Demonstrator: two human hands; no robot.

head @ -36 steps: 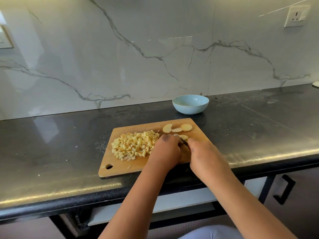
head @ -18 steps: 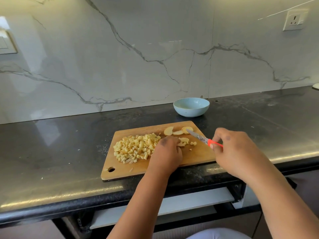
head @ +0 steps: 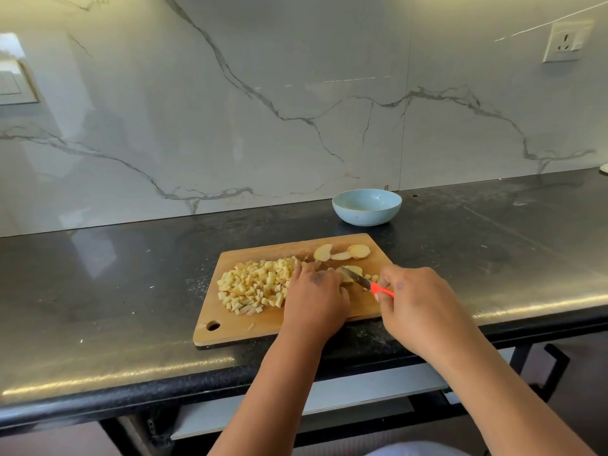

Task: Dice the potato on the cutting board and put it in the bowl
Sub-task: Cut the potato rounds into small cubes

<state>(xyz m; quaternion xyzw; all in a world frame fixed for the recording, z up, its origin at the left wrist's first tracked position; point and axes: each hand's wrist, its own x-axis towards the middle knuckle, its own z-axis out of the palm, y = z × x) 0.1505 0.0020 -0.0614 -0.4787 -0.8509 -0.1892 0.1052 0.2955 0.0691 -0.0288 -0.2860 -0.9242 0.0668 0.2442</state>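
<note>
A wooden cutting board [head: 237,330] lies on the black counter. A pile of diced potato [head: 256,286] covers its left half. Three uncut potato slices [head: 342,252] lie at its far right corner. My left hand [head: 314,299] rests on the board, fingers curled over a potato slice [head: 352,271] beside the pile. My right hand [head: 418,307] grips a knife [head: 365,282] with an orange handle; its blade points left and meets that slice. A few loose cubes [head: 373,278] lie by the blade. The empty light blue bowl [head: 367,206] stands behind the board.
A marble wall rises behind the counter, with a socket [head: 564,42] at top right. The counter's front edge [head: 197,386] runs just below the board. A white object's edge [head: 604,168] shows at far right.
My right hand swung the knife out to the right, then brought it back left so the blade meets the slice under my left hand. A few new cubes lie by the blade.
</note>
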